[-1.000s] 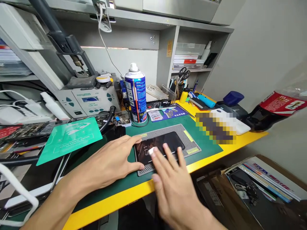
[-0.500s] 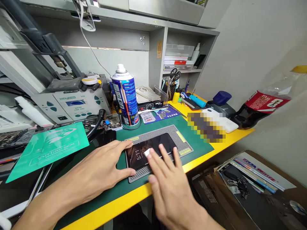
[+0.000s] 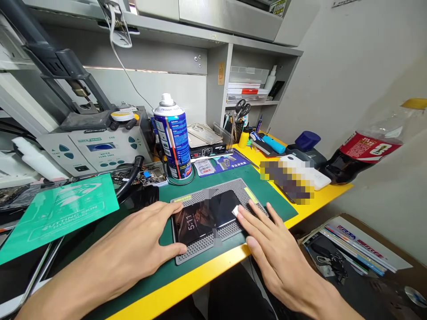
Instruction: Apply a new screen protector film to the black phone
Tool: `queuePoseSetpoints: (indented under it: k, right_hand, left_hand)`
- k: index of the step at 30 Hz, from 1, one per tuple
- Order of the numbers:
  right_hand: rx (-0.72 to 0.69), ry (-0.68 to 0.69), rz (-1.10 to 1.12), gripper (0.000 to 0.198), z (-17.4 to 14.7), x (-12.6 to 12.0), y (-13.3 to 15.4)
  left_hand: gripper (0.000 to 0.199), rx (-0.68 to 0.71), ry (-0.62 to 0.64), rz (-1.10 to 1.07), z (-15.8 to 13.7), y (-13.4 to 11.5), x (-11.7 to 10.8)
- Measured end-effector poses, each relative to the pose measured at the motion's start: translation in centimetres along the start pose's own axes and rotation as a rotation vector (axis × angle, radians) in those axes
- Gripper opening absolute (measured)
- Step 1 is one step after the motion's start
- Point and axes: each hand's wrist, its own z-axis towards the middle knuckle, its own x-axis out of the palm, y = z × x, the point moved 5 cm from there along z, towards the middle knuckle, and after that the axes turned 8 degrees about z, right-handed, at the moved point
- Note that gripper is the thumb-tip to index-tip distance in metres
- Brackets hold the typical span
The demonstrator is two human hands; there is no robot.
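A black smartphone [image 3: 207, 218] lies face up on a grey perforated pad [image 3: 196, 250], its lit screen reading 5:11. The thumb and forefinger of my left hand [image 3: 143, 240] brace the phone's left end from both sides. My right hand [image 3: 276, 249] is at the phone's right end, fingers stretched forward. Under its fingertips is a small white wipe [image 3: 235, 210], pressed on the screen near the right edge. Most of the wipe is hidden by the fingers.
A blue spray can [image 3: 171, 142] stands behind the pad on the green mat [image 3: 276, 200]. Left are a soldering station [image 3: 100, 149] and a green sheet [image 3: 60, 213]. At right lie a white phone [image 3: 308, 171] and a tilted cola bottle [image 3: 367, 153].
My right hand has slid the wipe rightward along the screen, from near the clock to the right end. My left hand keeps its hold on the phone.
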Motion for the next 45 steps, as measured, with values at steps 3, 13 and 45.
queuePoseSetpoints:
  k: [3, 13, 45]
  right_hand:
    - [0.06, 0.046, 0.069, 0.05, 2.9, 0.1, -1.1]
    - [0.059, 0.107, 0.062, 0.053, 0.7, -0.4, -0.5]
    - [0.176, 0.13, 0.038, 0.053, 5.0, 0.2, 0.0]
  left_hand:
    - [0.081, 0.008, -0.011, 0.01, 0.1, 0.3, 0.3]
    - [0.082, 0.017, -0.036, 0.034, 0.0, 0.3, 0.6]
    - [0.084, 0.013, -0.096, 0.097, 0.7, 1.0, 1.1]
